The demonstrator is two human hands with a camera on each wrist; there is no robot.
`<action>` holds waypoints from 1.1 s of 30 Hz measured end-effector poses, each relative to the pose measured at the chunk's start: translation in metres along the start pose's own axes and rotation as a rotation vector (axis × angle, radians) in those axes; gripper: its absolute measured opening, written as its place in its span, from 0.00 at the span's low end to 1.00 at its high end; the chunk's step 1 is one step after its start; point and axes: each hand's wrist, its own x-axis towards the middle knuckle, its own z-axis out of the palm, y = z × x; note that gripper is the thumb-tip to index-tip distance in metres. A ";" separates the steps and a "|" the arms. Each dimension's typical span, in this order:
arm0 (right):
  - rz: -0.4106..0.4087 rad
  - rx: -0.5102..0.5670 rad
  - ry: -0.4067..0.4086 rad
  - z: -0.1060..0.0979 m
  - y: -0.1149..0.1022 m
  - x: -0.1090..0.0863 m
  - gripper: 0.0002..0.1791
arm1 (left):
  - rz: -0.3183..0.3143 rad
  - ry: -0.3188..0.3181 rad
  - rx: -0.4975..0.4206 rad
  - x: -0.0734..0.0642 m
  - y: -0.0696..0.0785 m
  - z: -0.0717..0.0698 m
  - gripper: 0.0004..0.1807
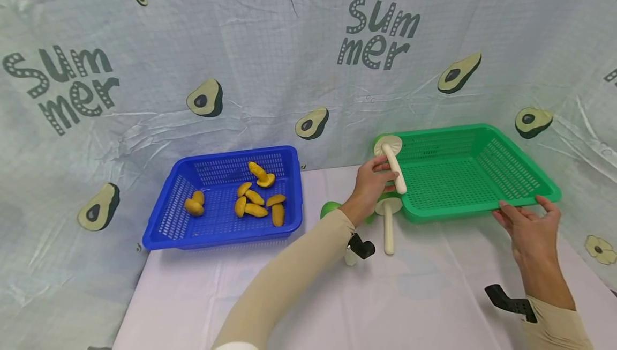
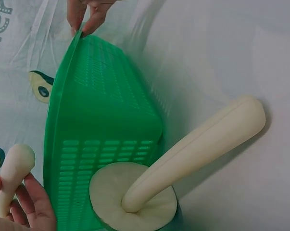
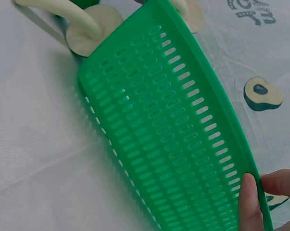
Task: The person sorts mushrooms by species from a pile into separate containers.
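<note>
Green basket (image 1: 448, 213) as landmark. Held mushroom (image 1: 394, 164) lies at its left end, in the left hand (image 1: 372, 179), the nearer of the two; seen from the head it overlaps the rim, contact unclear. Long axis runs front to back: cap away from the person, pale stem toward them. Left thumb and fingers pinch the stem, spread no wider than it. Right hand (image 1: 532, 226) pinches the basket's near rim toward its right corner, thumb and fingertips narrowed to the edge. Counts: two baskets, the blue basket (image 1: 217, 239) well left of the green one, containing five yellow mushrooms (image 1: 255, 210). One second pale-stemmed mushroom (image 1: 389, 235) on the tabletop (image 1: 434, 296), just beside the green basket's near-left corner. Farther left, a green cap (image 1: 330, 209) shows past the left forearm; number hidden there, cannot tell.
</note>
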 end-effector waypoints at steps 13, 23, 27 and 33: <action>-0.038 -0.048 0.038 0.006 0.000 0.000 0.57 | -0.002 0.029 0.036 0.007 -0.001 0.007 0.24; -0.037 -0.088 0.035 0.009 -0.002 0.002 0.59 | 0.012 0.026 0.093 0.009 0.002 0.009 0.26; -0.030 -0.087 0.034 0.008 -0.003 0.002 0.58 | 0.010 0.001 0.086 0.008 0.002 0.009 0.26; -0.035 -0.064 0.018 0.008 -0.004 0.003 0.58 | -0.001 -0.024 0.083 0.010 0.003 0.009 0.23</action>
